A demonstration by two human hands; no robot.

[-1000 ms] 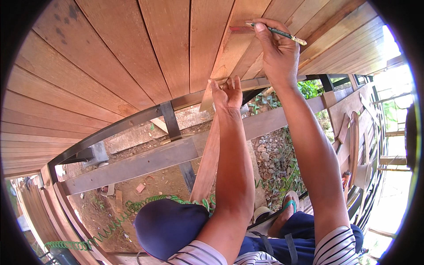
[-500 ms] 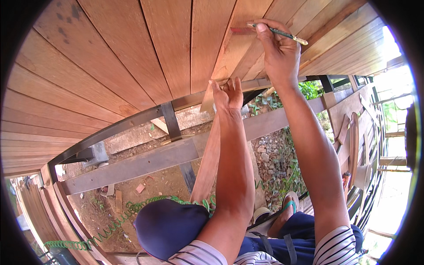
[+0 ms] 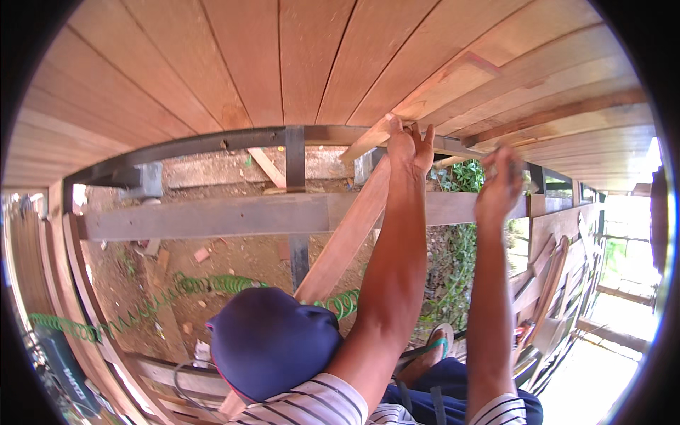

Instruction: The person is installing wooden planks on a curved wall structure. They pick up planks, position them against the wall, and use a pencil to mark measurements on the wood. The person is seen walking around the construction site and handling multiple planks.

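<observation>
My left hand (image 3: 411,145) reaches up to the edge of a loose wooden board (image 3: 439,92), thumb against it and fingers partly curled. That board lies along the planks, and its lower end juts past the dark frame beam. A reddish patch (image 3: 484,64) marks its surface near the far end. Lower and to the right, my right hand (image 3: 501,180) is smeared by motion, apart from the planks. Its fingers look closed around a dark streak, the pencil (image 3: 494,170) seen clearly half a second ago.
Slatted wooden planks (image 3: 248,64) fill the upper view. A horizontal beam (image 3: 205,218) crosses below, and a slanting board (image 3: 347,241) passes before it. Green coiled hose (image 3: 219,283) hangs at lower left, near a dark blue cap (image 3: 273,350). Wood pieces (image 3: 549,276) lean at right.
My right hand has come down from the planks with the pencil, away from the reddish patch. My left hand stays at the board's edge. The whole view has shifted.
</observation>
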